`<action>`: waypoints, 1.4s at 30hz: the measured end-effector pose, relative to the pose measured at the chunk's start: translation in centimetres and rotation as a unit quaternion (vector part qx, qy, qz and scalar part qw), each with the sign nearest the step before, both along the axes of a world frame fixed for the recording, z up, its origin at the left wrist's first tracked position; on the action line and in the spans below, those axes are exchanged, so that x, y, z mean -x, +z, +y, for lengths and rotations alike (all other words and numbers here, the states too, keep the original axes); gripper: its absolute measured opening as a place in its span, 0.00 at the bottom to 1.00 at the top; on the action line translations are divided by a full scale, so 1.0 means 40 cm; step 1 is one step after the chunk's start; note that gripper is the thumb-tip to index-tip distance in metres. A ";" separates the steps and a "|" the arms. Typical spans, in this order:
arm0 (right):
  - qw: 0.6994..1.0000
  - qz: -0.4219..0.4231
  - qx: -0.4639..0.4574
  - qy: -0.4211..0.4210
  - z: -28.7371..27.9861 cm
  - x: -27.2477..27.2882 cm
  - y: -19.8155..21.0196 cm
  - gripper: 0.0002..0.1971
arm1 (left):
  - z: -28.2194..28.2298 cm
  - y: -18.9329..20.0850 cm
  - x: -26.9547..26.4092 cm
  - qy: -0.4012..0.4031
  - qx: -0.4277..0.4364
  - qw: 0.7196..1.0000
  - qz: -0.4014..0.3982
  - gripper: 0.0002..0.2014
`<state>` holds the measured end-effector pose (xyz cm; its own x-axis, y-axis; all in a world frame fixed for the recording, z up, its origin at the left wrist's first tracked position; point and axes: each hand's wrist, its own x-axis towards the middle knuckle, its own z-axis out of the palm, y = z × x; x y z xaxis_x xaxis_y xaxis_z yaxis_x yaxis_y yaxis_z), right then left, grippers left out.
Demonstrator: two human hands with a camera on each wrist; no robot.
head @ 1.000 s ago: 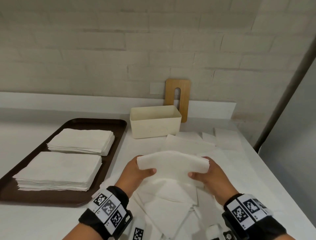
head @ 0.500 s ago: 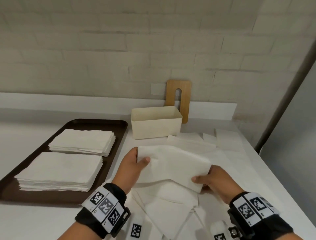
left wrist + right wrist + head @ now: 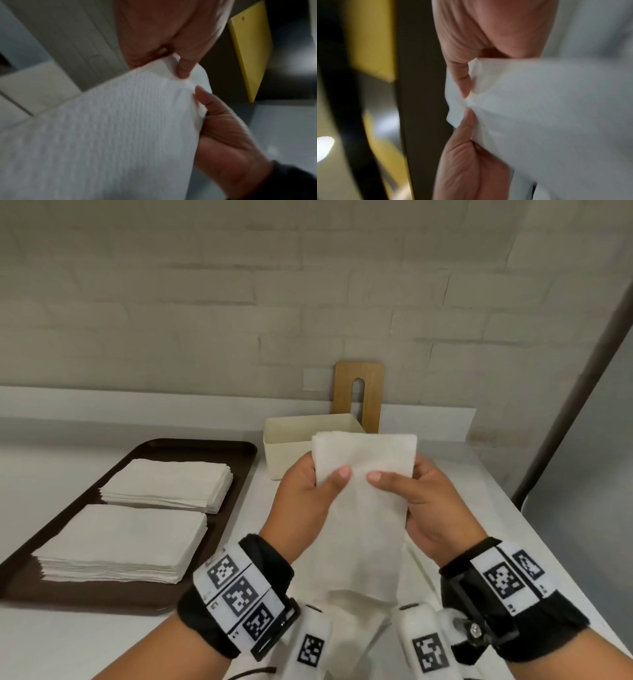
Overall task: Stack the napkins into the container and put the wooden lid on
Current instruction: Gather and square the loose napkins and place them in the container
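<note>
A white napkin (image 3: 363, 501) hangs lengthwise in the air in front of the cream container (image 3: 284, 453). My left hand (image 3: 308, 494) pinches its upper left edge, thumb on the near face. My right hand (image 3: 424, 494) pinches the upper right edge the same way. Both wrist views show thumb and finger pinching the napkin (image 3: 120, 121) (image 3: 547, 108). The open container stands on the counter behind the napkin. The wooden lid (image 3: 371, 392) with a slot leans upright against the wall behind it. More napkins (image 3: 421, 583) lie on the counter under my hands.
A dark brown tray (image 3: 191, 450) on the left carries two neat napkin stacks, one near (image 3: 123, 542) and one far (image 3: 168, 484). The white counter (image 3: 513, 525) ends at an edge on the right, beside a grey panel. A brick wall stands behind.
Both hands lifted the napkin from low over the loose pile, moved closer together, and now hold it up narrow and hanging in front of the container.
</note>
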<state>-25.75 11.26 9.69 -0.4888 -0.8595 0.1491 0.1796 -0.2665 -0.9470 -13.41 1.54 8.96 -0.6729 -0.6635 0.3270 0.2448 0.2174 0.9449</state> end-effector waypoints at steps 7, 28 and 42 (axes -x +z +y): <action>0.985 0.138 -0.048 -0.092 -0.014 -0.033 -0.041 0.10 | 0.013 -0.033 0.020 0.044 -0.028 0.996 0.066 0.15; 0.928 0.212 -0.307 0.016 0.001 0.035 -0.167 0.18 | -0.015 -0.073 -0.001 0.097 -0.086 0.990 0.057 0.10; 0.967 0.077 -0.227 -0.086 0.036 0.102 -0.191 0.15 | -0.116 -0.163 -0.067 0.078 0.111 0.944 -0.302 0.13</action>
<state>-29.83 12.71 2.07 -0.6329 -0.7613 -0.1412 0.0164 0.1691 -0.9855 -10.73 -3.08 2.45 -0.6805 -0.7304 0.0585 -0.3746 0.4154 0.8290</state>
